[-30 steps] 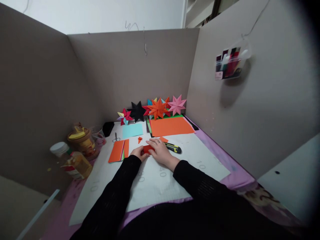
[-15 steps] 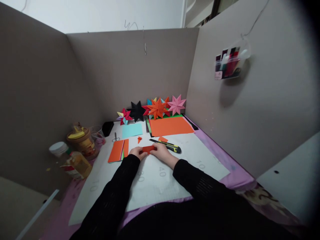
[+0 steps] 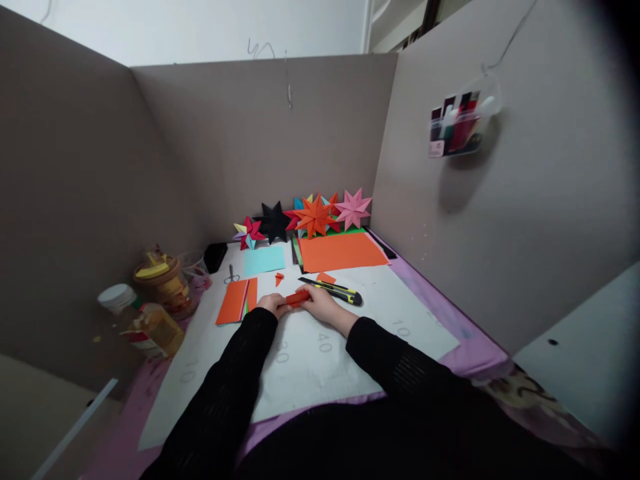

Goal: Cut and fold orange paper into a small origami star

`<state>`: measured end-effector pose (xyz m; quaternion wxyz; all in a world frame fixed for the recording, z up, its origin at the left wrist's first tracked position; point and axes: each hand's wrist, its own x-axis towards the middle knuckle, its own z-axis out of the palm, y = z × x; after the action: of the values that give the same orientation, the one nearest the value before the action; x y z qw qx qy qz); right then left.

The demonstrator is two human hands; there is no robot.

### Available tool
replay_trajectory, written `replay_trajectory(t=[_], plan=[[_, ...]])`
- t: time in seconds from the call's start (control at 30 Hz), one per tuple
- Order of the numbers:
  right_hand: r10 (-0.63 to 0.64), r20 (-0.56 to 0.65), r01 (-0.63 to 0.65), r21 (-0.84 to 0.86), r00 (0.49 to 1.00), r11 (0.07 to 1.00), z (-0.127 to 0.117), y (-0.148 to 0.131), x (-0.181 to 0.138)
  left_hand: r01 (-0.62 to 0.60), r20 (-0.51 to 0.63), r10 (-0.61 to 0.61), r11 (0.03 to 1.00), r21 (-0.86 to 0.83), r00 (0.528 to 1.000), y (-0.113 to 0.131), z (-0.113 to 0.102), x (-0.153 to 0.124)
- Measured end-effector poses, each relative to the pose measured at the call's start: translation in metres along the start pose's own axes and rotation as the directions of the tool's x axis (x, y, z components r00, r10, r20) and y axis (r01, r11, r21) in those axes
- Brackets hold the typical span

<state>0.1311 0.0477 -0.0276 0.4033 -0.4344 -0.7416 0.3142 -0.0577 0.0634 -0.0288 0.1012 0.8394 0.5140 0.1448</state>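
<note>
A small folded piece of orange paper (image 3: 297,299) is held between both hands, low over the white sheet. My left hand (image 3: 273,304) pinches its left end and my right hand (image 3: 319,302) grips the right end. A yellow-and-black utility knife (image 3: 345,293) lies just beyond my right hand, with a scrap of orange paper (image 3: 326,278) behind it. Left of my left hand rests a stack of orange paper rectangles (image 3: 233,301) with other colours at its edge. A small folded orange piece (image 3: 279,279) lies farther back.
Several folded paper stars (image 3: 316,217) stand along the back wall. Before them lie orange sheets (image 3: 345,253) and light blue paper (image 3: 265,261). Scissors (image 3: 231,275) lie at the left, near a glue bottle (image 3: 150,330) and a brown cup (image 3: 163,283). Grey panels (image 3: 265,133) enclose the table.
The folded orange paper now tilts slightly, its right end higher, and looks narrower. My left hand has shifted a little to the left; my right hand stays nearly in place.
</note>
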Motion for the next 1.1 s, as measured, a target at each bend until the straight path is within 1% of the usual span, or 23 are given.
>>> replay_trajectory(t=[0.1,0.17,0.27,0.33,0.37,0.43,0.5,0.57,0.63,0.7,0.73,0.77,0.87,0.97,1.03,1.1], plan=[[0.027,-0.06,-0.028,-0.023,0.998,0.999,0.002,0.005,0.002,0.083,-0.053,-0.083,0.997,-0.008,0.995,0.01,-0.001,-0.003],[0.065,-0.1,-0.068,-0.023,0.993,0.997,0.003,0.007,0.003,0.132,-0.058,-0.137,0.987,-0.089,0.989,0.016,-0.001,-0.005],[0.094,-0.075,-0.091,0.047,0.993,0.995,0.005,0.009,0.003,0.193,-0.021,-0.201,0.963,-0.186,0.979,0.02,-0.001,-0.007],[0.078,-0.045,-0.075,0.06,0.996,0.995,0.004,0.007,0.002,0.235,-0.015,-0.241,0.956,-0.178,0.97,0.019,-0.001,-0.006],[0.062,-0.046,-0.06,0.04,0.997,0.997,0.004,0.005,0.001,0.248,-0.02,-0.254,0.955,-0.162,0.967,0.017,-0.001,-0.006],[0.003,-0.086,-0.006,-0.031,0.996,1.0,0.001,0.0,-0.002,0.263,-0.035,-0.27,0.956,-0.128,0.962,0.015,-0.001,-0.005],[-0.095,-0.143,0.077,-0.126,0.985,0.989,-0.003,-0.006,-0.005,0.275,-0.024,-0.279,0.956,-0.105,0.96,0.013,-0.002,-0.005],[-0.202,-0.165,0.159,-0.241,0.965,0.957,-0.008,-0.011,-0.009,0.284,-0.005,-0.286,0.954,-0.095,0.958,0.013,-0.002,-0.005],[-0.268,-0.107,0.217,-0.342,0.957,0.914,-0.01,-0.014,-0.012,0.282,0.0,-0.283,0.956,-0.081,0.959,0.014,-0.002,-0.006],[-0.283,-0.036,0.247,-0.391,0.959,0.887,-0.012,-0.015,-0.013,0.275,-0.013,-0.277,0.959,-0.067,0.961,0.014,-0.002,-0.006],[-0.281,-0.025,0.249,-0.394,0.959,0.885,-0.012,-0.015,-0.013,0.273,-0.012,-0.274,0.96,-0.067,0.962,0.014,-0.002,-0.006],[-0.276,-0.044,0.238,-0.385,0.96,0.891,-0.012,-0.014,-0.012,0.273,-0.008,-0.274,0.959,-0.074,0.962,0.014,-0.002,-0.006],[-0.237,-0.162,0.177,-0.318,0.958,0.931,-0.012,-0.01,-0.011,0.277,0.024,-0.276,0.954,-0.111,0.961,0.013,-0.003,-0.006],[-0.121,-0.213,0.08,-0.192,0.969,0.978,-0.01,-0.005,-0.012,0.277,0.041,-0.274,0.951,-0.136,0.961,0.013,-0.004,-0.006],[-0.014,-0.223,-0.004,-0.082,0.975,0.997,-0.005,-0.003,-0.014,0.278,0.029,-0.277,0.95,-0.14,0.96,0.013,-0.003,-0.007],[0.035,-0.173,-0.032,0.019,0.984,0.999,0.002,-0.004,-0.018,0.264,0.015,-0.264,0.955,-0.133,0.964,0.014,-0.002,-0.007]])
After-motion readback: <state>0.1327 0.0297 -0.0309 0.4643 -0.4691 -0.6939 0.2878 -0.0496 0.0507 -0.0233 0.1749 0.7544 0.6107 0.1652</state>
